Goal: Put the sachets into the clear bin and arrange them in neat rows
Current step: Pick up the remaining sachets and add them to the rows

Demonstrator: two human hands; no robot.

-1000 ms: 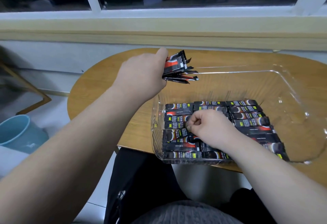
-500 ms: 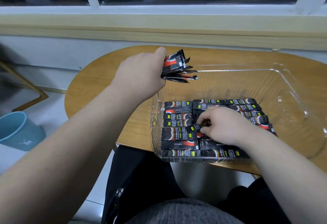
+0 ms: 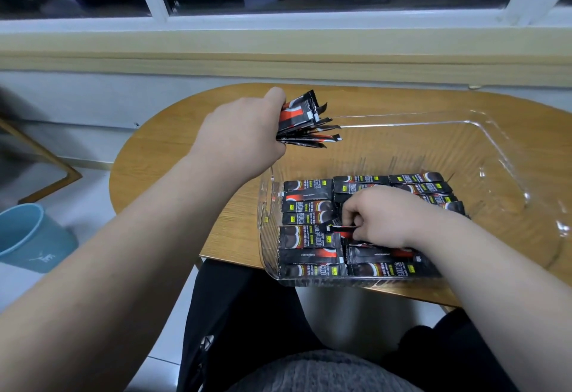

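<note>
Sachets [image 3: 309,238] already line the near end of the clear bin [image 3: 483,131] on the desk [image 3: 173,156], laid flat in columns. Our right hand [image 3: 380,218] is down among them, fingers pinched together on a single sachet [image 3: 337,228], likely to square it into its row. Our left hand [image 3: 244,131] is clamped around a spare bundle [image 3: 303,122] just above the bin's far-left corner, keeping supply close.

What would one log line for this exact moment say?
left hand: holds sachet bundle above bin corner | right hand: placing one sachet in rows | clear bin: near part filled
</note>
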